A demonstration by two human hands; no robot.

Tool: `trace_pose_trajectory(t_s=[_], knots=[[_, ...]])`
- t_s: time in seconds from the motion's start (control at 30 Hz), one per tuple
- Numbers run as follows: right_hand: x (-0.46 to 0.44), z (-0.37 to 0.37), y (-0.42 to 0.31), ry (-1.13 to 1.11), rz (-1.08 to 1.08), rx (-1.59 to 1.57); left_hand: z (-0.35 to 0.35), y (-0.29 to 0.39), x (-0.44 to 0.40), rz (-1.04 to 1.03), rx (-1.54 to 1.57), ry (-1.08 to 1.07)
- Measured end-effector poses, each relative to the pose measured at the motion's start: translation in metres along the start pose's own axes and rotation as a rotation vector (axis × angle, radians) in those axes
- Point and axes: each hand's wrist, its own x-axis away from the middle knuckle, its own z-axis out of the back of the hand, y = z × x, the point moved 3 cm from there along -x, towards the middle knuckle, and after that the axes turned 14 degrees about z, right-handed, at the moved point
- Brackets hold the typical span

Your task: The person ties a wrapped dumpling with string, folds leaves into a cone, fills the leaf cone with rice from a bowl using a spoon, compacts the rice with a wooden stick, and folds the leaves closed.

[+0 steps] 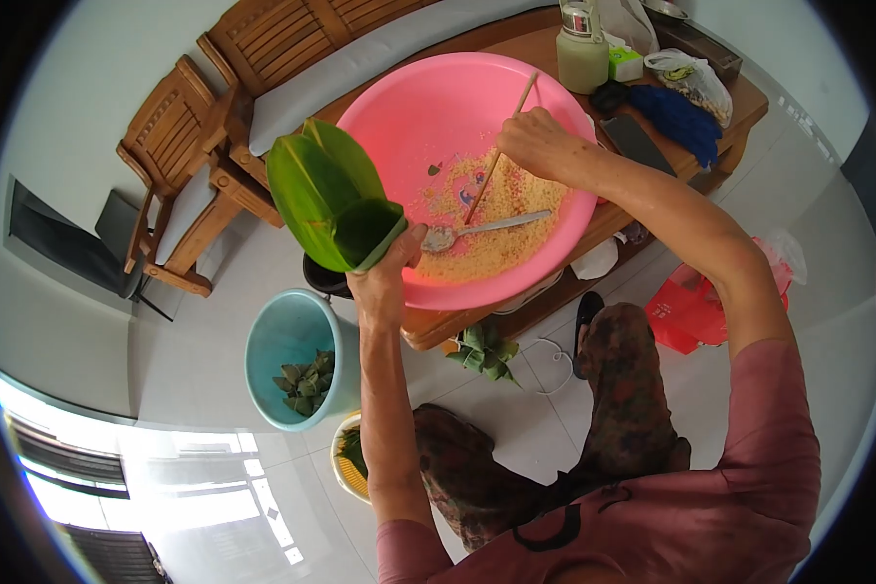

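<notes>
My left hand (384,273) is closed around the base of broad green leaves (326,190), which curl into a cone beside the rim of a pink basin (399,92). A thin wooden chopstick (487,185) is gripped in my right hand (538,144) over the basin. Its lower end reaches down to the loose, yellowish rice grains (516,248) spread across the basin's bottom. A metal spoon (501,224) lies on the rice, its bowl close to my left thumb. The inside of the leaf cone is dark, so I cannot tell what it holds.
The basin stands on a wooden table (740,127) with a thermos (582,54), a phone (638,144) and a blue cloth (676,117). On the floor are a light-blue bucket (263,360) with wrapped leaf bundles, a yellow basket (355,482) and a red bag (686,311).
</notes>
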Motion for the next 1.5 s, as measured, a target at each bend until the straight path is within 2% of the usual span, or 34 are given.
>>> trace_pose_trajectory(t_s=[0.07, 0.17, 0.27, 0.37, 0.47, 0.67, 0.77, 0.87, 0.97, 1.07, 1.17, 1.27, 1.37, 1.47, 1.5], knots=[[0.000, -0.021, 0.011, 0.102, -0.032, -0.022, 0.002, -0.008, -0.002, -0.029, -0.014, 0.014], [-0.005, -0.031, 0.007, 0.175, 0.137, -0.545, 0.001, -0.011, 0.000, -0.049, -0.030, 0.051], [-0.015, -0.030, -0.017, -0.131, 0.243, -0.797, 0.000, -0.010, 0.000, -0.044, -0.025, 0.071], [-0.021, -0.024, -0.038, -0.339, 0.201, -0.652, 0.000, -0.008, 0.000, -0.033, -0.055, 0.076], [-0.026, -0.022, -0.050, -0.245, 0.312, -0.635, 0.000, -0.011, 0.000, -0.042, -0.078, 0.103], [-0.022, -0.018, -0.070, -0.287, 0.314, -0.296, -0.001, -0.008, 0.001, -0.026, -0.080, 0.128], [-0.018, -0.003, -0.069, -0.112, 0.346, -0.289, -0.002, -0.010, 0.001, -0.035, -0.089, 0.135], [-0.024, 0.024, -0.051, -0.157, 0.354, -0.293, -0.003, -0.010, 0.000, -0.040, -0.075, 0.134], [-0.020, 0.035, -0.010, 0.013, 0.346, -0.202, 0.003, -0.015, -0.001, -0.018, -0.078, 0.150], [-0.019, 0.032, 0.027, -0.003, 0.189, 0.078, -0.001, -0.014, -0.001, -0.044, -0.109, 0.146], [-0.012, 0.010, 0.048, 0.023, 0.192, 0.201, -0.004, -0.011, 0.000, -0.081, -0.171, 0.159], [-0.003, 0.011, 0.041, -0.073, 0.242, 0.124, -0.005, -0.012, 0.001, -0.034, -0.173, 0.181], [0.014, 0.032, 0.009, -0.325, 0.372, -0.043, -0.006, -0.012, 0.004, 0.018, -0.144, 0.167], [0.016, 0.045, 0.013, -0.246, 0.318, 0.032, -0.011, -0.008, 0.006, -0.009, -0.166, 0.176], [0.008, 0.052, 0.023, -0.154, 0.241, 0.091, -0.012, -0.008, 0.007, -0.009, -0.158, 0.171]])
